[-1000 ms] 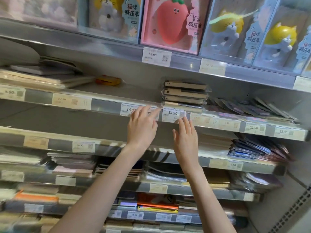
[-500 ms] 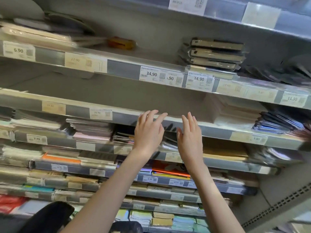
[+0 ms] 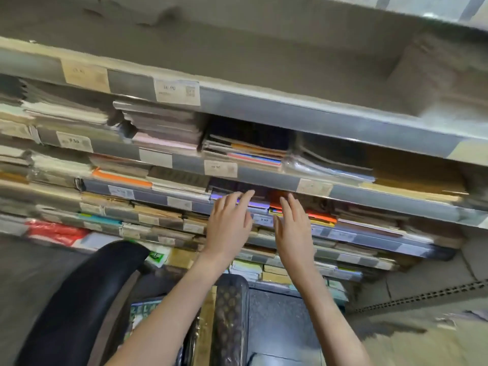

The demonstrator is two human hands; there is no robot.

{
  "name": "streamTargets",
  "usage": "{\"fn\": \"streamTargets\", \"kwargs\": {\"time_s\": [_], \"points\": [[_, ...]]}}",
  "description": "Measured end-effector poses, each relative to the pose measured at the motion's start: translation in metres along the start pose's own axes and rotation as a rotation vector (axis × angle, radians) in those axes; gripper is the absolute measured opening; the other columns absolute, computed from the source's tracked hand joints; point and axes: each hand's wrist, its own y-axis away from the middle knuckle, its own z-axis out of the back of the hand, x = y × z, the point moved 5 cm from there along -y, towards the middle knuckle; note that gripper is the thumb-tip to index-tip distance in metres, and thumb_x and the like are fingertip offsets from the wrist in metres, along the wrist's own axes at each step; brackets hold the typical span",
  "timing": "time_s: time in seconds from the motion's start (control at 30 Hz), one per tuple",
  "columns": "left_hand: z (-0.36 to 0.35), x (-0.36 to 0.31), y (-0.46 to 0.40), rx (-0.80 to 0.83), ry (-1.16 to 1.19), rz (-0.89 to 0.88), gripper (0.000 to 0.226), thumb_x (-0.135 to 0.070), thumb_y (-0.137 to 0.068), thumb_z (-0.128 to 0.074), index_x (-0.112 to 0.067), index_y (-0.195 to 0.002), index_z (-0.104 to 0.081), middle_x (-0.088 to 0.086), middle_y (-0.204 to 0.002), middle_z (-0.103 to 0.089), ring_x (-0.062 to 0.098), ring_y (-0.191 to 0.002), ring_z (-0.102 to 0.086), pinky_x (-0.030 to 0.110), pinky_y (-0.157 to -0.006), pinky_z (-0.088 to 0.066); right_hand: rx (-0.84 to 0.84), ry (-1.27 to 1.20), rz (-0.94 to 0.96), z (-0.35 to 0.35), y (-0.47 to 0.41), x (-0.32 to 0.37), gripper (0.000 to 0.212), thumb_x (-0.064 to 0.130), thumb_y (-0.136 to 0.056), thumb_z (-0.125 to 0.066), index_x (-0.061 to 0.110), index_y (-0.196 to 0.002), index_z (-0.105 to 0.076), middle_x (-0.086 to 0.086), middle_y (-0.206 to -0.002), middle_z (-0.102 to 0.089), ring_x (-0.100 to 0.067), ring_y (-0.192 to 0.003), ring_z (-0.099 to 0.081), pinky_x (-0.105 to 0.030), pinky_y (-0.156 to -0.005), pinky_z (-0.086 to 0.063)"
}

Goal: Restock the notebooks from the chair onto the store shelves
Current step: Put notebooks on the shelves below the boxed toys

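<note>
Now, left hand (image 3: 229, 225): empty, fingers spread flat, raised before the grey metal store shelves (image 3: 303, 120).
Right hand (image 3: 293, 226): empty, fingers splayed, just beside the left.
Notebooks: patterned plastic-wrapped notebooks (image 3: 229, 313) lie on the black padded chair (image 3: 79, 299) below both forearms.
Shelves: stacked flat with blurred notebook piles (image 3: 163, 128); white price tags (image 3: 177, 91) along the rails.

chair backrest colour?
Black; the chair backrest shows at lower left of the head view, the only view.
</note>
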Motion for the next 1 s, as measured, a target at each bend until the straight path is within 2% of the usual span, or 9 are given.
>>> {"fn": "streamTargets", "kwargs": {"time_s": [0.1,0.2,0.33,0.5,0.67,0.8,1.0], "points": [[-0.035,0.033,0.027,0.09,-0.007,0.073,0.048,-0.023,-0.095,-0.041,-0.028,-0.142,-0.031,-0.003,-0.135,-0.045,0.018,-0.124,-0.039,0.033,-0.101,-0.035,0.078,-0.021,-0.001,-0.044,0.027,-0.012,0.04,0.012,-0.09,-0.057,0.001,-0.128,-0.05,-0.019,-0.137,-0.047,-0.036,-0.126,-0.046,-0.052,-0.098,-0.042],[-0.069,0.063,0.061,0.173,-0.005,0.142,0.05,-0.023,-0.095,-0.041,-0.028,-0.143,-0.029,-0.003,-0.137,-0.042,0.018,-0.126,-0.037,0.033,-0.102,-0.035,0.174,-0.035,-0.019,-0.087,0.058,-0.025,0.039,0.014,-0.091,-0.056,0.002,-0.128,-0.05,-0.018,-0.137,-0.047,-0.036,-0.124,-0.047,-0.051,-0.097,-0.043],[-0.113,0.099,0.11,0.287,-0.017,0.223,0.049,-0.023,-0.095,-0.041,-0.026,-0.142,-0.029,-0.003,-0.139,-0.041,0.018,-0.128,-0.036,0.032,-0.105,-0.032,0.352,-0.061,-0.06,-0.141,0.1,-0.039,0.042,0.019,-0.095,-0.049,0.006,-0.135,-0.044,-0.014,-0.145,-0.038,-0.032,-0.134,-0.036,-0.047,-0.108,-0.033],[-0.158,0.132,0.166,0.395,0.005,0.338,0.047,-0.025,-0.096,-0.04,-0.026,-0.143,-0.029,-0.005,-0.14,-0.039,0.017,-0.128,-0.035,0.031,-0.102,-0.033,0.556,-0.101,-0.12,-0.202,0.144,-0.058,0.048,0.028,-0.099,-0.039,0.011,-0.143,-0.031,-0.007,-0.153,-0.025,-0.024,-0.141,-0.021,-0.038,-0.115,-0.022],[-0.201,0.16,0.211,0.462,0.013,0.447,0.046,-0.024,-0.095,-0.042,-0.024,-0.14,-0.035,-0.001,-0.135,-0.044,0.021,-0.123,-0.043,0.034,-0.098,-0.037,0.709,-0.144,-0.171,-0.254,0.174,-0.079,0.055,0.031,-0.098,-0.041,0.012,-0.146,-0.024,-0.006,-0.154,-0.021,-0.024,-0.141,-0.02,-0.035,-0.114,-0.021],[-0.233,0.18,0.239,0.502,0.043,0.516,0.049,-0.02,-0.093,-0.048,-0.02,-0.14,-0.037,0.005,-0.135,-0.044,0.028,-0.118,-0.048,0.04,-0.097,-0.038,0.756,-0.17,-0.203,-0.287,0.182,-0.094,0.059,0.032,-0.095,-0.047,0.012,-0.146,-0.025,-0.007,-0.151,-0.026,-0.024,-0.138,-0.025,-0.035,-0.113,-0.023],[-0.267,0.199,0.269,0.437,0.161,0.621,0.053,-0.024,-0.093,-0.05,-0.021,-0.142,-0.032,0.004,-0.139,-0.037,0.022,-0.122,-0.043,0.034,-0.093,-0.046,0.764,-0.174,-0.202,-0.324,0.171,-0.103,0.07,0.037,-0.089,-0.057,0.014,-0.146,-0.022,-0.006,-0.154,-0.019,-0.025,-0.14,-0.02,-0.035,-0.112,-0.023]]}}
